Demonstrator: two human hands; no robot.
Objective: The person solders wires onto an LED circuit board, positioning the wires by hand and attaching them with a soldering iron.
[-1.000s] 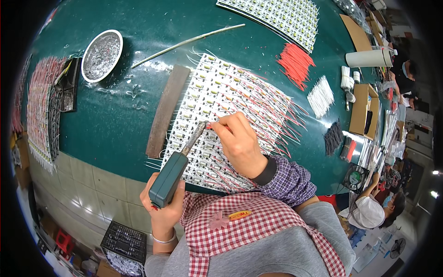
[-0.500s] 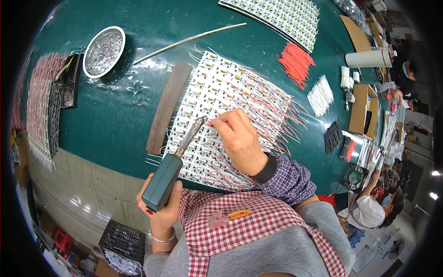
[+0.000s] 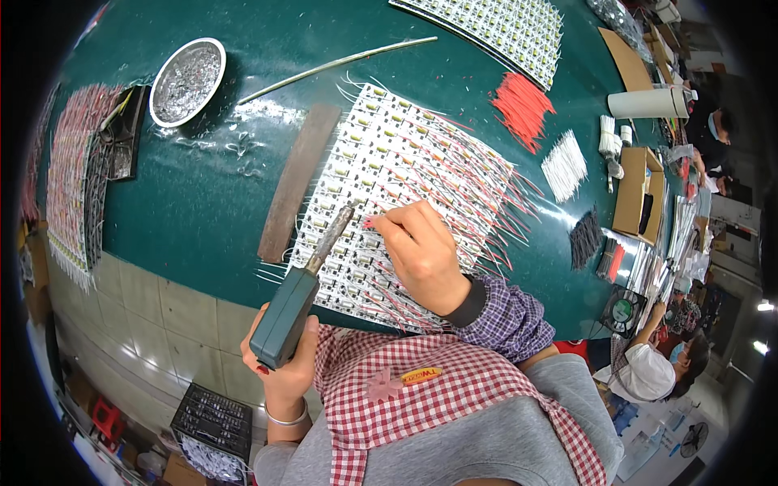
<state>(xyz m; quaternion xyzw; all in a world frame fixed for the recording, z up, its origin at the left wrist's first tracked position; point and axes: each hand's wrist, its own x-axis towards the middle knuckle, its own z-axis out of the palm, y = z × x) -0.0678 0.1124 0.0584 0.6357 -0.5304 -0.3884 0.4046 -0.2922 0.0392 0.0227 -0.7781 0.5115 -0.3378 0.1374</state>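
Note:
My left hand point(image 3: 284, 352) is wrapped round the dark green handle of a soldering gun point(image 3: 285, 314). Its metal tip point(image 3: 334, 231) points up over a panel of small white circuit boards point(image 3: 356, 166), a little left of my right fingertips. My right hand point(image 3: 421, 251) is closed in a pinch low over the panel's middle. Red shows at its fingertips, but what they hold is too small to make out. Red and white wires point(image 3: 478, 182) fan out from the panel's right part. Along its left edge lies a brown wooden bar point(image 3: 300, 185).
A bowl of silvery bits point(image 3: 217, 85) and a thin stick point(image 3: 340, 63) lie at the far left. To the right are piles of red wires point(image 3: 521, 112), white wires point(image 3: 565, 166) and black wires point(image 3: 584, 240), and a cardboard box point(image 3: 632, 206). More panels point(image 3: 494, 28) lie at the back.
The soldering gun's tip has drawn back slightly down and left from my right fingertips. My right hand stays nearly in place in its pinch.

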